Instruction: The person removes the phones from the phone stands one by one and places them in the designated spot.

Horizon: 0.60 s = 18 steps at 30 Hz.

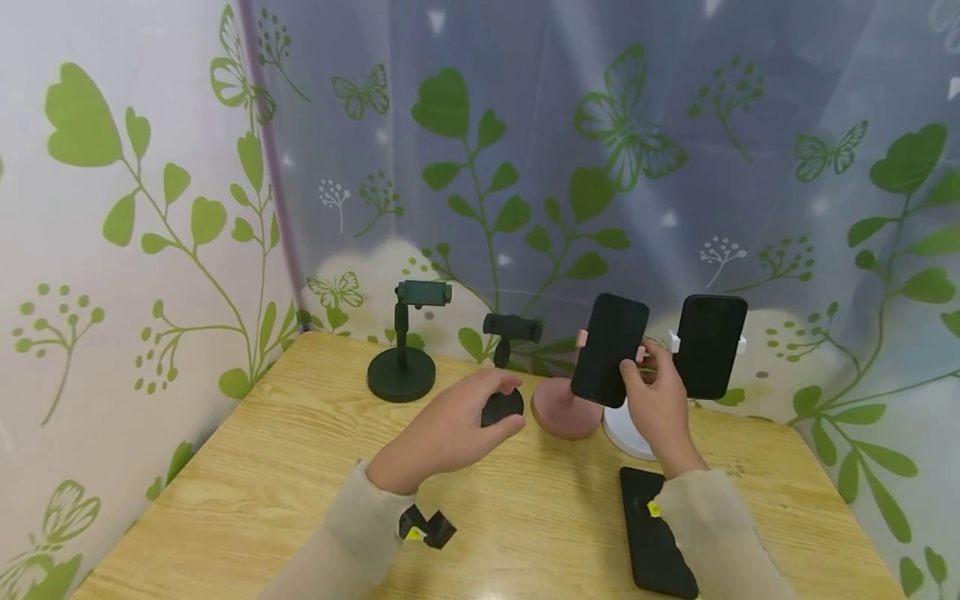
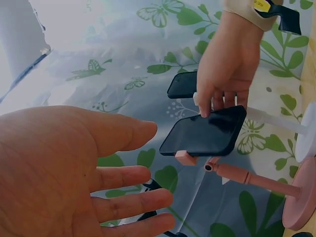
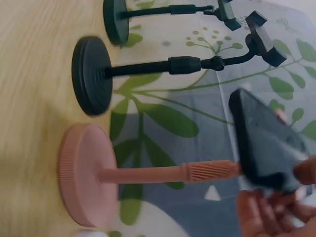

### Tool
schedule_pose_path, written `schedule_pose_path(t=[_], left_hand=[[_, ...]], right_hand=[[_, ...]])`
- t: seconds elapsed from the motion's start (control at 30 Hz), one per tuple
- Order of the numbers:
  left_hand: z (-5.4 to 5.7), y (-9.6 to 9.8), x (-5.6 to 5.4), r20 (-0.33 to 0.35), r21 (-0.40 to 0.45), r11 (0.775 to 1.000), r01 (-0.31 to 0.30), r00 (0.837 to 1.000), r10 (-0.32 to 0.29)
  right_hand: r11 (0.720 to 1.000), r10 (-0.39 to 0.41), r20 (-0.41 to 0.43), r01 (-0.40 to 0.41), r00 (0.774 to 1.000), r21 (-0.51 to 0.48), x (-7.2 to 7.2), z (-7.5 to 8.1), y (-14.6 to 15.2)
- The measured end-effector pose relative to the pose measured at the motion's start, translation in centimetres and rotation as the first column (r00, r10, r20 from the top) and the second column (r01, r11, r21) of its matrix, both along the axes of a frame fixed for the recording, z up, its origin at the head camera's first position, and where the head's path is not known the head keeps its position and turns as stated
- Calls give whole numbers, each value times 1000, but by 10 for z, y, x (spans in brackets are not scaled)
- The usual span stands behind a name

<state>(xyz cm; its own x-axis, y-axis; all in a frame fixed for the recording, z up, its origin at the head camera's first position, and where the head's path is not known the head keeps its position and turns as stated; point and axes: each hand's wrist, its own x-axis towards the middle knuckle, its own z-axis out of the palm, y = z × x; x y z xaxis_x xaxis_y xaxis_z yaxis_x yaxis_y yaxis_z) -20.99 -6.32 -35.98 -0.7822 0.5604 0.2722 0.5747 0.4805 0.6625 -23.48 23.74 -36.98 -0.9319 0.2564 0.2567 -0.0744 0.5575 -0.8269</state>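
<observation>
A black smartphone (image 1: 611, 350) sits tilted in the clamp of a pink phone stand (image 1: 566, 408). At the phone's right edge my right hand (image 1: 660, 408) pinches it, thumb on the front and fingers beside the pink clamp arm. My left hand (image 1: 450, 421) hovers with fingers spread and holds nothing; it partly hides a black phone stand (image 1: 512, 327). In the left wrist view the left thumb and fingers are extended, apart from the pink-held phone (image 2: 205, 132). The right wrist view shows the phone (image 3: 266, 140) blurred, with the fingertips under it.
A white phone stand (image 1: 628, 433) behind my right hand holds another smartphone (image 1: 711, 346). A dark green phone stand (image 1: 401, 375) with a bare clamp stands at the left. One more smartphone (image 1: 648, 533) lies on the wooden table (image 1: 525, 533), partly under the right sleeve. A leaf-patterned curtain (image 1: 510, 167) hangs behind.
</observation>
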Motion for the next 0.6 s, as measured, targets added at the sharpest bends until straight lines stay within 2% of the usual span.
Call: schedule_pose_path(t=[0.13, 0.27, 0.4, 0.5, 0.6], left_hand=[[-1, -1, 0, -3, -5, 1000, -2, 1000, 2], [-1, -1, 0, -5, -7, 1000, -9, 1000, 9], [-1, -1, -1, -2, -16, 1000, -15, 1000, 15], [-1, -1, -1, -3, -22, 1000, -16, 1000, 16], [-1, -1, -1, -8, -19, 1000, -14, 1000, 13]], right_hand=[[989, -7, -27, 3, 1000, -147, -3, -10, 0], [970, 23, 10, -20, 1000, -241, -6, -14, 0], [929, 90, 68, -59, 994, -366, -9, -12, 0], [881, 125, 83, -73, 989, -467, -12, -12, 0], [860, 129, 82, -70, 988, -506, -12, -14, 0]])
